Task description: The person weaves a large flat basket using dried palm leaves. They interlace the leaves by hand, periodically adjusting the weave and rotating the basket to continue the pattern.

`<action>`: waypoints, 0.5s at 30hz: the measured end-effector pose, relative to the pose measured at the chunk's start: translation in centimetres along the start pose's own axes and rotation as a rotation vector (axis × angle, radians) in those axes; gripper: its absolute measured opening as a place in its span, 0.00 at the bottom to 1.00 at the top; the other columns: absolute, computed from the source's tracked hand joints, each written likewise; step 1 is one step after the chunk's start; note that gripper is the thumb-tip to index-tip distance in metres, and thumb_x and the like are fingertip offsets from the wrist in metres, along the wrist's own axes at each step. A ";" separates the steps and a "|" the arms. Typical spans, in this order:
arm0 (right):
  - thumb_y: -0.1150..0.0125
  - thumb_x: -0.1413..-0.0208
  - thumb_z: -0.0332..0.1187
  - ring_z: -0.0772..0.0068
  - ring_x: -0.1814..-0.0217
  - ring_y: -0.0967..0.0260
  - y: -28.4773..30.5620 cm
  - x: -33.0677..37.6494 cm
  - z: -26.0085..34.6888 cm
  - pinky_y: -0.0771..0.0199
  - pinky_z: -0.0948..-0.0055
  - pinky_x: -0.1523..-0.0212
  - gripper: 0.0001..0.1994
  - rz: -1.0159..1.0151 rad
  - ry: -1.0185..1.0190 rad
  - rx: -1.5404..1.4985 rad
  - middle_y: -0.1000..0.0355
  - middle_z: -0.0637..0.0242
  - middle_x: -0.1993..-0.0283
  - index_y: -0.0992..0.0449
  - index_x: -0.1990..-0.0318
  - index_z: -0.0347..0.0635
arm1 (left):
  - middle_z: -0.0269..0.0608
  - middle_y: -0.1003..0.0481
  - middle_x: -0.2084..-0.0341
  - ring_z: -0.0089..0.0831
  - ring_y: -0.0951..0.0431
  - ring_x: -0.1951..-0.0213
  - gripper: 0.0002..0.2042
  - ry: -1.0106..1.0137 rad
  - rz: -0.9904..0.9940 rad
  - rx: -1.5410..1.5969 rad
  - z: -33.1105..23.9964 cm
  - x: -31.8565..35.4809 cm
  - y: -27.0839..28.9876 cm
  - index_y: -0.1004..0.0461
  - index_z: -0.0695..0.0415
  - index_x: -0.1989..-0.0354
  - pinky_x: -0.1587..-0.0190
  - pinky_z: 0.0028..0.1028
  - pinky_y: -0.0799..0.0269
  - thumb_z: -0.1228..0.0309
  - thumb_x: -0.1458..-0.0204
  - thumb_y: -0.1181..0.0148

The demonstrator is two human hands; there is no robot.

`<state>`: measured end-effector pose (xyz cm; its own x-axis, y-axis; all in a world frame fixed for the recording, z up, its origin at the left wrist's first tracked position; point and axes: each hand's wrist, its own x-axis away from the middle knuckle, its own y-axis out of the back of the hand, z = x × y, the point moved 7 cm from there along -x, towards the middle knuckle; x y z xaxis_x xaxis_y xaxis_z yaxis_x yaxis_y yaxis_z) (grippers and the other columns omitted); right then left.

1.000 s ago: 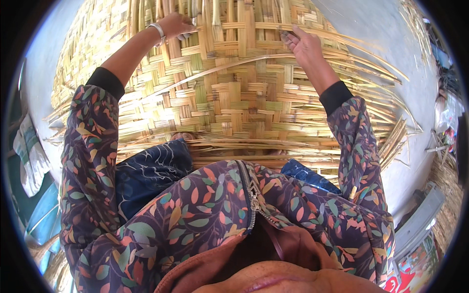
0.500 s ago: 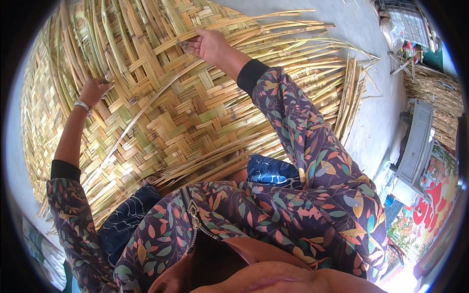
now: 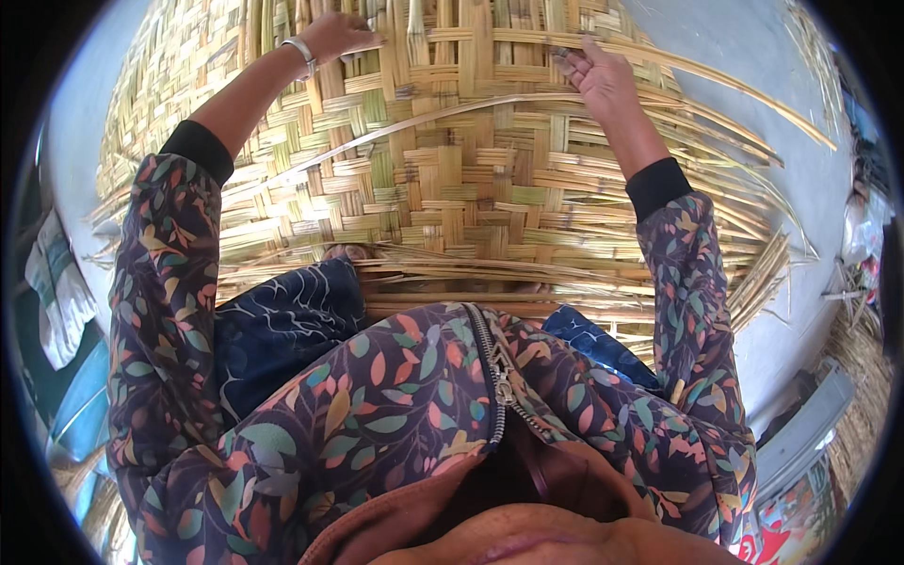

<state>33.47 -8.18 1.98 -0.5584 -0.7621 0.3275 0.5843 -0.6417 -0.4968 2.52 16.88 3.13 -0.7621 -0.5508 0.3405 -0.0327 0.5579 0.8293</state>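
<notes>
A large mat (image 3: 452, 174) of split reed strips, yellow-green and tan, is woven crosswise beneath both my hands. At its far part, my right hand (image 3: 603, 80) has its fingers curled at a long split reed strip (image 3: 734, 83), whose free end reaches out past the mat's right side. My left hand (image 3: 337, 38), with a pale band on its wrist, is closed in a pinch above the far left of the mat, beside lengthwise strips. What its fingertips hold is too small to make out. One thin pale strip (image 3: 414, 122) lies loose across the weave between my arms.
Unwoven strip ends (image 3: 753, 273) fan out on the right over the grey floor (image 3: 800, 217). My knees in dark blue patterned cloth (image 3: 292, 320) are at the mat's near edge. A grey bench-like object (image 3: 805, 424) stands at right; a pale cloth (image 3: 58, 287) is at far left.
The view has turned, so the mat's strips now run straighter up and across. Both hands appear farther right and my left hand higher, now nearly level with my right.
</notes>
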 end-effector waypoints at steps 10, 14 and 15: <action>0.41 0.40 0.27 0.52 0.48 0.29 0.3 0.4 0.8 0.17 0.55 0.51 0.20 0.041 -0.002 0.059 0.36 0.50 0.49 0.42 0.47 0.28 | 0.46 0.24 0.51 0.38 0.20 0.57 0.15 -0.140 0.030 -0.605 -2.9 -0.4 -1.0 0.23 0.44 0.51 0.54 0.34 0.23 0.54 0.43 0.44; 0.42 0.39 0.28 0.55 0.51 0.27 -1.1 0.6 0.6 0.17 0.59 0.51 0.15 0.113 -0.020 0.086 0.32 0.53 0.54 0.38 0.51 0.28 | 0.46 0.22 0.56 0.41 0.20 0.60 0.21 -0.216 0.034 -0.439 1.1 -1.6 -1.4 0.21 0.48 0.55 0.55 0.35 0.24 0.46 0.42 0.49; 0.42 0.39 0.28 0.56 0.52 0.26 -1.0 0.8 0.5 0.18 0.60 0.51 0.14 0.083 -0.027 0.090 0.31 0.53 0.55 0.37 0.53 0.28 | 0.46 0.22 0.57 0.42 0.20 0.60 0.20 -0.257 0.052 -0.473 0.2 -1.3 -1.4 0.21 0.50 0.55 0.55 0.36 0.24 0.48 0.41 0.49</action>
<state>32.70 -8.19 3.18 -0.4904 -0.8144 0.3101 0.6794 -0.5802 -0.4492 3.42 16.95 1.48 -0.8906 -0.3270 0.3160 0.2586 0.2074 0.9435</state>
